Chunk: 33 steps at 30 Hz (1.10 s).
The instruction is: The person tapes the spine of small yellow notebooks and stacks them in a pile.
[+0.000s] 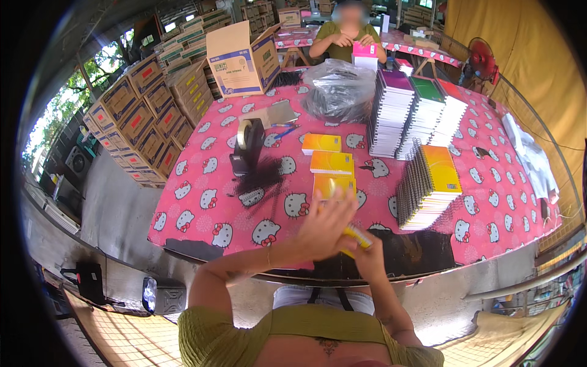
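Observation:
At the table's near edge my right hand point(370, 258) is closed around a small yellow notebook point(358, 237). My left hand point(330, 221) lies across that notebook, fingers stretched out and somewhat blurred by motion. Just beyond my left fingertips is a short stack of yellow-orange notebooks point(342, 183), partly covered by them. Two similar stacks, a middle one point(332, 163) and a far one point(322, 143), line up behind it. To the right stands a taller stack of yellow spiral notebooks point(441, 171), their black wire bindings facing left.
Purple point(392, 82), green point(426, 90) and red point(451, 92) notebook stacks stand at back right. Loose black wire spirals point(260, 177) lie left near a tape dispenser point(247, 147) and pens point(284, 130). Behind are a plastic bag point(339, 92), an open carton point(238, 64) and a co-worker point(348, 37).

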{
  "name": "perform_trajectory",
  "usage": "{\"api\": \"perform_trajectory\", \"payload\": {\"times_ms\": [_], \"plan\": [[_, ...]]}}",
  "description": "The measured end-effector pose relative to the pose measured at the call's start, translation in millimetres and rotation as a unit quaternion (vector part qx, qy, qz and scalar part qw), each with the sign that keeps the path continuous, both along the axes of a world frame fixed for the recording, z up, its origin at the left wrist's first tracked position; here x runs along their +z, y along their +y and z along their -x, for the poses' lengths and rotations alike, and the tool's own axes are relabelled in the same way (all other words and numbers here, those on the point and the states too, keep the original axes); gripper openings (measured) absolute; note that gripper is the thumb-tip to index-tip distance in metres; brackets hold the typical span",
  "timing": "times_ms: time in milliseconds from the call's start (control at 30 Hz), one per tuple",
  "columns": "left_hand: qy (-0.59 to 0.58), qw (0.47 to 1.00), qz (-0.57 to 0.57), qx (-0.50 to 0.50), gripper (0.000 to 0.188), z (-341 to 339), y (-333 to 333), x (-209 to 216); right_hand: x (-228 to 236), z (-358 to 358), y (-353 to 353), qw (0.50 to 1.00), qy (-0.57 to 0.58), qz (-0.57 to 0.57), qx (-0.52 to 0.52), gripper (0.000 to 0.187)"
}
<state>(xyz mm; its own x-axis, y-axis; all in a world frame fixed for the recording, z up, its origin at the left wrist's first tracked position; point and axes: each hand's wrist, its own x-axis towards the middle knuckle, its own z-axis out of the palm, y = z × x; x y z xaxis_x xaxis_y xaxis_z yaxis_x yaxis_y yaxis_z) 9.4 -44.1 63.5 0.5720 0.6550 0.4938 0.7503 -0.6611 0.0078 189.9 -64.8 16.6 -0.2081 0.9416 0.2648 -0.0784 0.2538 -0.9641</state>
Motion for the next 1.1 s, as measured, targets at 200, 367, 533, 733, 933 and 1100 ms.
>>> {"api": "perform_trajectory", "payload": {"times_ms": [200,367,533,733,933,1100], "plan": [[0.019,0.996,-0.041,0.073,0.091,-19.8,9.1,14.5,-1.9,-1.9,1.7,0.993,-0.113,-0.014,-0.009,0.024],[-0.005,0.997,0.027,-0.078,0.088,-14.6,-24.6,-49.8,3.3,-7.5,15.2,0.997,0.064,0.036,-0.021,0.023],[0.017,1.000,0.002,-0.010,0.087,-17.2,12.3,-32.1,-22.8,-3.6,31.2,0.996,-0.089,-0.023,0.018,0.027],[-0.028,0.996,0.074,-0.049,0.073,-15.5,-13.8,-64.2,-63.8,-7.6,44.0,0.997,-0.075,0.026,0.010,0.028],[-0.091,0.988,0.074,-0.104,0.034,-3.3,31.9,-47.9,-47.9,-9.9,40.6,0.989,-0.149,0.011,0.010,0.026],[-0.115,0.981,0.095,-0.127,0.025,-9.6,26.3,-44.4,-31.4,-31.6,31.6,0.981,-0.180,-0.067,-0.034,0.031]]}}
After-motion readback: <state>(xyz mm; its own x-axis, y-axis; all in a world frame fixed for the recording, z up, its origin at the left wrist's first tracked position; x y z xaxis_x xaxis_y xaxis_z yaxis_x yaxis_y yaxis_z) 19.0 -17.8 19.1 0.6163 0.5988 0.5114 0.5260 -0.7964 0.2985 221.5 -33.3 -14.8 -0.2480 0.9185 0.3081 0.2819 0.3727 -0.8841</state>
